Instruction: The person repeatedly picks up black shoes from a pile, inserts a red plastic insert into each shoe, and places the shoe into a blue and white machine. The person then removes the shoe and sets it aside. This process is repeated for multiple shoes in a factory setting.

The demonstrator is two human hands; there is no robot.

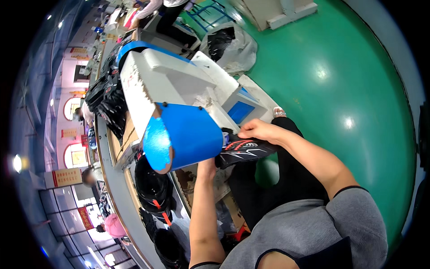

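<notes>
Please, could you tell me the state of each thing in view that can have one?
Black patterned piece: partly behind the blue cover
Blue cover: edge paint worn
Right hand: fingers bent, touching the black patterned piece
Left hand: mostly hidden, grip unclear
White machine body: paint chipped
Plastic bag: open, holding black material
Ceiling lamp: lit

The upper garment is a short-sleeved grey top (291, 231) of finely ribbed fabric. Dark trim (356, 188) edges the sleeves and the neckline. A dark panel (330, 256) (angular at one corner) adjoins the neckline on the right side. The right hand (260, 130) and both forearms (314, 157) are bare. Black trousers (305, 181) cover the legs; the visible shoe (278, 111) is pale and open.
</notes>
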